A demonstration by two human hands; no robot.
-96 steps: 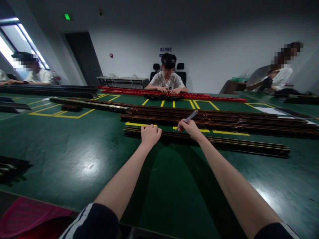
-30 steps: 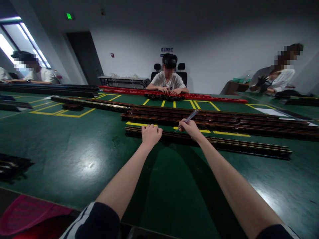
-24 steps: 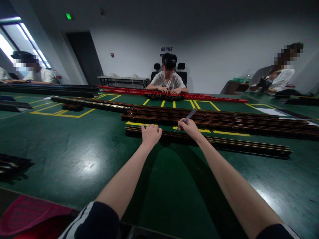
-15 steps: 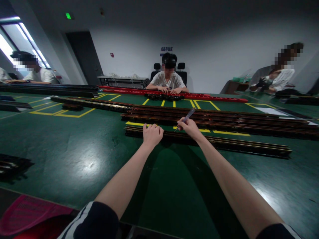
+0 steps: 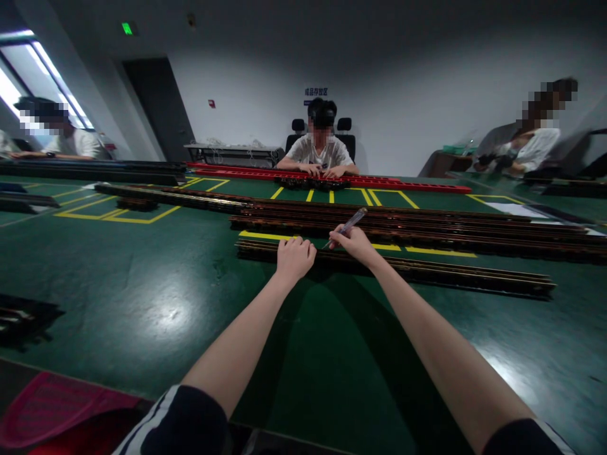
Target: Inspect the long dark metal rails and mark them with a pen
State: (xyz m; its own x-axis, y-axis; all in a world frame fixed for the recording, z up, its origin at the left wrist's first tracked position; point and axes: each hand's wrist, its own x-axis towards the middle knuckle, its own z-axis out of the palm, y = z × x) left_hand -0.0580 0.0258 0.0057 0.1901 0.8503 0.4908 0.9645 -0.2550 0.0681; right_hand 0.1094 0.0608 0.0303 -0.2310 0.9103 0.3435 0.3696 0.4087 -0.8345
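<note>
A bundle of long dark strips lies across the green table in front of me. My left hand rests on the bundle's left part, fingers bent over it; whether it grips a strip is hidden. Just to its right, my right hand holds a slim clear tool like a pen or small screwdriver. The tool slants, its thin tip pointing down left to the strips between my hands. Yellow tape shows behind the bundle.
More long dark strips lie just beyond, with red rails farther back. A person sits opposite, hands on dark parts. Other people are at left and right. Dark pieces lie at the near left, above a pink basket.
Both my hands have shifted slightly; the right hand with the tool has moved left along the strips, and the left hand a little to the right.
</note>
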